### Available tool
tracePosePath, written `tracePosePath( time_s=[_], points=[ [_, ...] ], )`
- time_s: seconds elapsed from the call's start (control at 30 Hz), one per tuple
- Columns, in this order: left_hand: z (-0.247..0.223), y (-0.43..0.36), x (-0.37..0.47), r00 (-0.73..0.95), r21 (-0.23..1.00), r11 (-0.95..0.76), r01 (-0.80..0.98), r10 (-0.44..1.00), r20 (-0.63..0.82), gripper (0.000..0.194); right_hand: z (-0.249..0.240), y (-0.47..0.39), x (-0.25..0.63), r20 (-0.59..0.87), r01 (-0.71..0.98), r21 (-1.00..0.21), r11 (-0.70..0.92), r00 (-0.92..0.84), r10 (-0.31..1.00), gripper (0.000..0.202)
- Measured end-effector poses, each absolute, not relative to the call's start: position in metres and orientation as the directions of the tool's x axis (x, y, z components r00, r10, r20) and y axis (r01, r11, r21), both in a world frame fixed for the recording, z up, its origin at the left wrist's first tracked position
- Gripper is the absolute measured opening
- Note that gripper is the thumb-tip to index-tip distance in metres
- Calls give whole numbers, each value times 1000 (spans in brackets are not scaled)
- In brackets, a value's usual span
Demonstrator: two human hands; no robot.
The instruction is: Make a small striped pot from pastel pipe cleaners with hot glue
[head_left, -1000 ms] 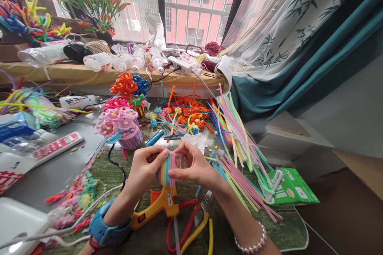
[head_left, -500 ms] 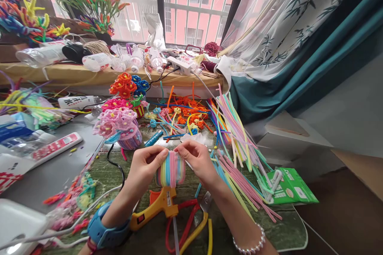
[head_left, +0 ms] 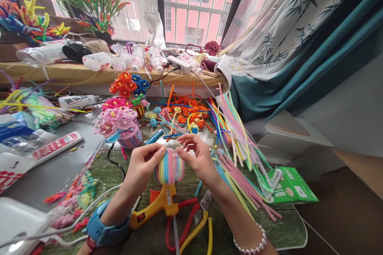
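Head view: left hand (head_left: 144,163) pinches the pipe-cleaner-wrapped container (head_left: 170,168) by its left edge; right hand (head_left: 200,160), loosely open, flanks its right.

The container (head_left: 180,167) is see-through, and its side is wrapped in pipe cleaners (head_left: 167,169) of pink, yellow and pale blue. These lie snugly side by side as stripes, running up and down in the view, while a strip at the right stays uncovered (colours show through it). The left hand (head_left: 145,159) pinches the container near its upper edge.
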State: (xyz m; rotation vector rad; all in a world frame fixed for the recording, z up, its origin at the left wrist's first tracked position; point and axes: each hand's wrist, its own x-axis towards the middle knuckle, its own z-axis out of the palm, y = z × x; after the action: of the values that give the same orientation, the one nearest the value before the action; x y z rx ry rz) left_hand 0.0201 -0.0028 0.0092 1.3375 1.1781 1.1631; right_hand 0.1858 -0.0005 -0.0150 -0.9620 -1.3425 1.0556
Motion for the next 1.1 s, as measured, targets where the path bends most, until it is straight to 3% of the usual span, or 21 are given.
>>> tracePosePath(
  time_s=[0.2,0.37,0.53,0.7,0.87,1.1],
  points=[
    [8,-3,21,59,996,-63,59,996,60,25,-16,-7,181,169,-97,-984,148,-264,950,67],
    [8,-2,19,40,997,-63,35,997,62,25,-13,-10,182,201,-92,-980,179,-409,890,88],
    [9,-2,18,45,998,-56,28,997,55,26,-9,-8,190,259,-64,-965,255,-416,872,103],
    [8,-2,17,50,999,-48,0,998,48,25,-4,-5,203,270,-84,-961,265,-512,816,95],
    [8,-2,17,75,999,-53,14,996,51,26,-2,-5,200,296,-63,-952,300,-448,844,52],
    [7,-1,17,43,998,-50,46,998,48,25,2,-8,198,373,52,-900,433,-425,825,63]
  ],
)
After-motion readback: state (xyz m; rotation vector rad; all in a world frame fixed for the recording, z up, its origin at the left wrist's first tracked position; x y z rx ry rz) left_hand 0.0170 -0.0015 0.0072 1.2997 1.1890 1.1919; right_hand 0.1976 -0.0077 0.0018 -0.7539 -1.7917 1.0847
